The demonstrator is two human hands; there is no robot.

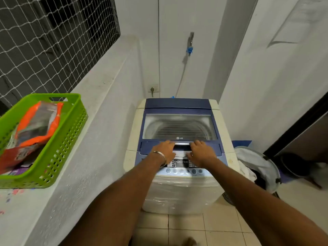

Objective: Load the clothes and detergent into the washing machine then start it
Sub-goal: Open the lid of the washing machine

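A white top-loading washing machine (179,190) with a blue lid (177,103) stands ahead of me, its lid down and the drum visible through the clear window. My left hand (164,150) and my right hand (201,153) both rest on the silver lid handle (182,144), fingers curled over its front edge, just above the control panel (182,170). An orange detergent bag (38,121) lies in a green basket (71,125) on the ledge to the left. A laundry hamper (260,166) holding white and dark clothes stands on the floor to the right of the machine.
A white ledge (99,96) runs along the left under a netted window. A tap with a hose (190,45) and a wall socket (153,88) sit behind the machine. A door (284,86) stands on the right. Tiled floor (221,226) lies in front.
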